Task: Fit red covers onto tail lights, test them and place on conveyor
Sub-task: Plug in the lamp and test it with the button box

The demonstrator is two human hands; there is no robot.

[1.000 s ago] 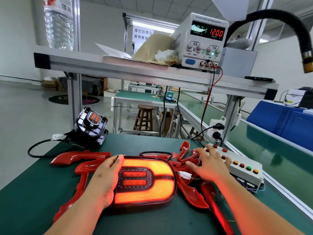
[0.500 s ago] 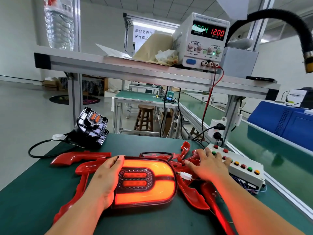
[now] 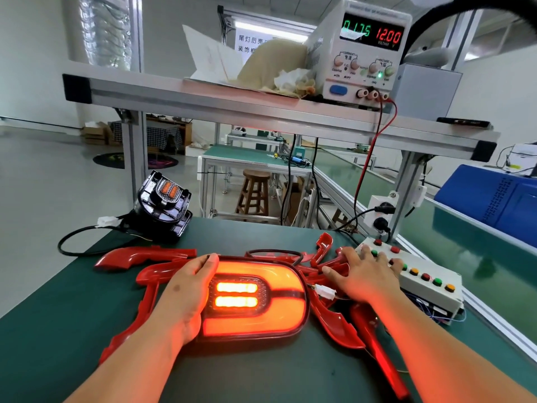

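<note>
A tail light [image 3: 255,298] with its red cover lies face up on the green mat, glowing orange, its two centre bars bright. My left hand [image 3: 186,295] rests flat on its left edge. My right hand [image 3: 363,274] lies with spread fingers on the white button box [image 3: 421,280], fingertips on its near buttons. A white connector [image 3: 325,292] links the light's lead beside my right hand. Loose red covers [image 3: 145,255] lie around the light.
A bare black tail light [image 3: 162,205] with a cable stands at the mat's back left. The power supply [image 3: 363,50] on the overhead shelf reads 12.00 volts. The green conveyor [image 3: 465,237] runs along the right. More red covers [image 3: 377,338] lie under my right forearm.
The light's two centre bars have become much brighter and the supply's current reading has risen. My right hand's fingers shifted slightly on the button box. My left hand stayed put.
</note>
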